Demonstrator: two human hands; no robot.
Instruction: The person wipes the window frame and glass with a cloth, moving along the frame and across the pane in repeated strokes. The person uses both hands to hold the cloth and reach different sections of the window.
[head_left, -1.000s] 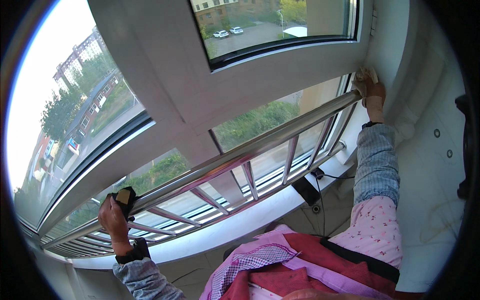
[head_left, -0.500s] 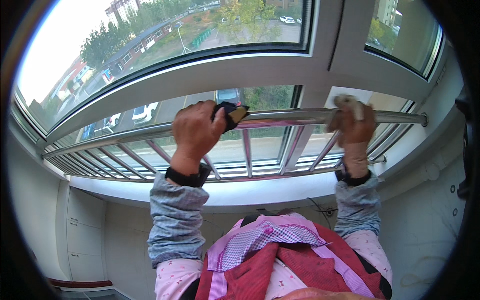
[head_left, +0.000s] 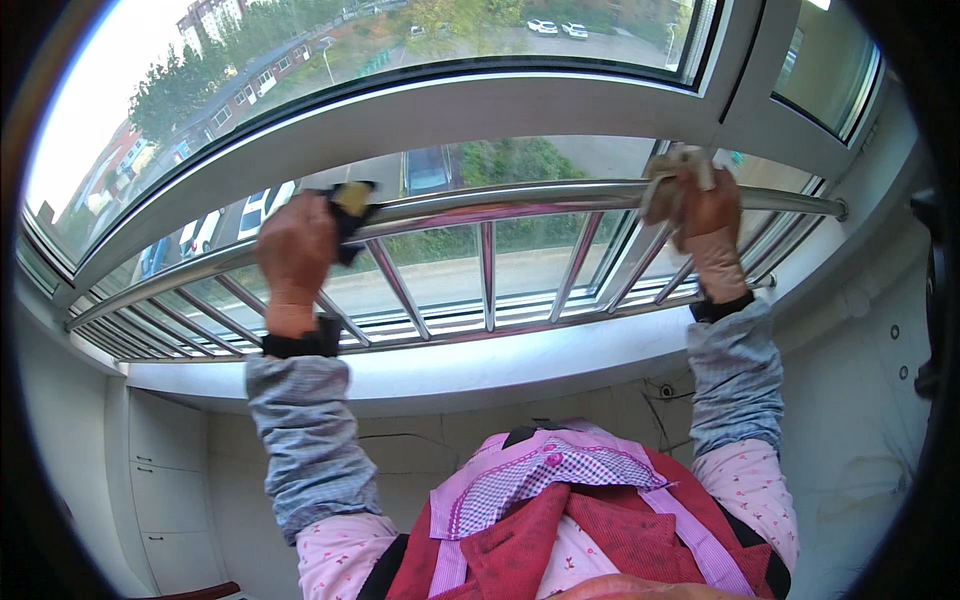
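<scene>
A shiny metal handrail (head_left: 510, 200) runs across in front of the window, with upright bars below it. At its left part, my left hand (head_left: 298, 245) is closed round the rail with a black and yellow cloth (head_left: 354, 207), which sticks out past the fingers; the hand is a little blurred. Farther right, my right hand (head_left: 712, 217) presses a beige rag (head_left: 664, 192) over the top of the same rail, fingers bent round it. Part of the rag is hidden behind that hand.
Behind the rail stands a white-framed window (head_left: 420, 125) with parked cars and trees outside. A pale ledge (head_left: 470, 365) lies under the bars. White drawers (head_left: 168, 470) are at the lower left, and a loose cable (head_left: 655, 415) hangs below the ledge.
My left hand has slid left along the rail with the black and yellow cloth. The right hand stays near the rail's right end, its rag now lower over the rail. The view has shifted slightly.
</scene>
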